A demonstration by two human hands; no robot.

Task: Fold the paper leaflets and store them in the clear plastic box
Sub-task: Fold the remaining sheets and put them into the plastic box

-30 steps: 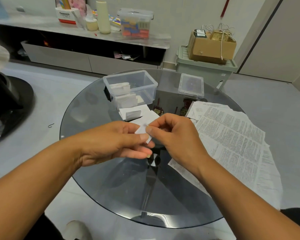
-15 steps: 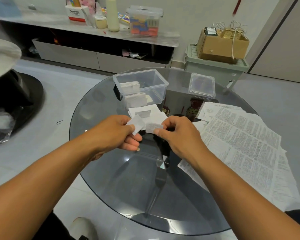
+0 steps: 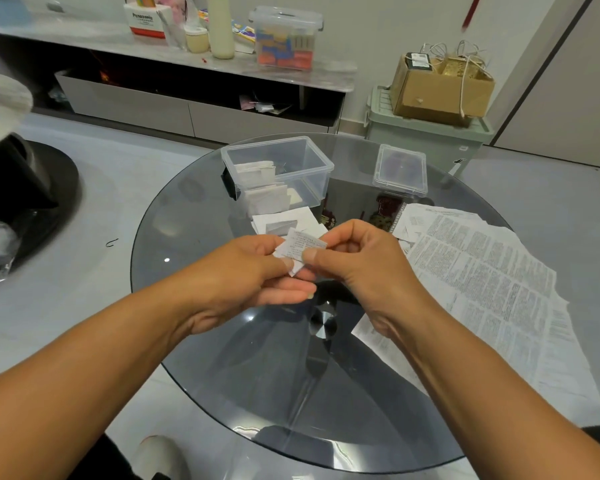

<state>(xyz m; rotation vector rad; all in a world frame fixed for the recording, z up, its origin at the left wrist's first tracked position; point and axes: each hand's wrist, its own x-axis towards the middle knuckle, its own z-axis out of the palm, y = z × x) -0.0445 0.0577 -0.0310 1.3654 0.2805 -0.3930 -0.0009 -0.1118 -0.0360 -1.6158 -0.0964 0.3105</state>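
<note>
Round and dark, the glass table sits under my hands. I see a small folded leaflet, white with tiny print, held up above the table near the clear box. My left hand pinches its lower edge with closed fingers. My right hand pinches its right side between thumb and fingers.

left hand, right hand, pinching leaflet
</note>
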